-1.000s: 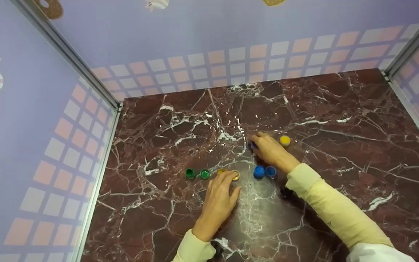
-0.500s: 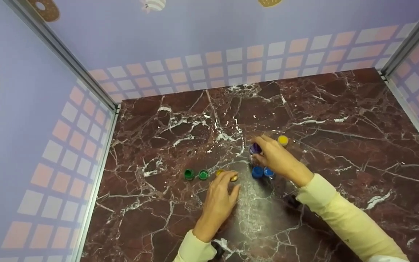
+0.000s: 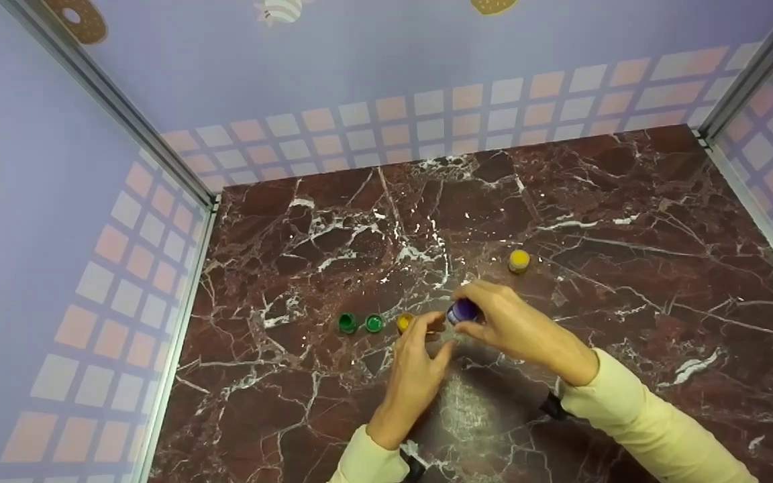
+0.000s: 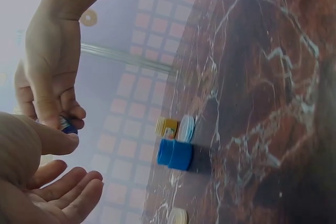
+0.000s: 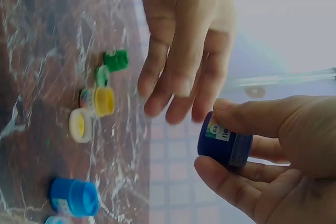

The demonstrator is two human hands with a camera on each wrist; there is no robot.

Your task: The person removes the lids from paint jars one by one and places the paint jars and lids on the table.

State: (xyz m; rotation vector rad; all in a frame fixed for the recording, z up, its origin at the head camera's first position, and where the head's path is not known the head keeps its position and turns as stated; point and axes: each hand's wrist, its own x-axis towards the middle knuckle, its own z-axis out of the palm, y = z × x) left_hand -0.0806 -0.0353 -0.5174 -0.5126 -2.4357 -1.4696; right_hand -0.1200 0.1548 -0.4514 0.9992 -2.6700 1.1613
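Observation:
My right hand point(image 3: 527, 329) holds a purple paint pot point(image 5: 226, 139), which hangs above the table, its capped end toward the palm in the right wrist view. Facing it, my left hand point(image 3: 417, 369) has its fingers loosely extended and holds nothing; its fingertips come close to the pot. Below the hands stand an open blue paint pot point(image 4: 175, 155) and its lid point(image 4: 186, 128), both hidden by the right hand in the head view. A yellow paint pot point(image 5: 100, 101) and its lid point(image 5: 80, 125) lie by the left fingertips.
Left of the hands, a green paint pot point(image 3: 347, 323) stands beside its lid point(image 3: 374, 323). Another yellow pot point(image 3: 519, 261) stands farther back on the right. The dark marbled tabletop point(image 3: 279, 402) is bounded by patterned panels point(image 3: 359, 67) at the back and sides.
My right hand has lifted the purple paint pot and brought it toward me and the left hand, passing over the blue pot. My left hand has shifted slightly right and turned a little.

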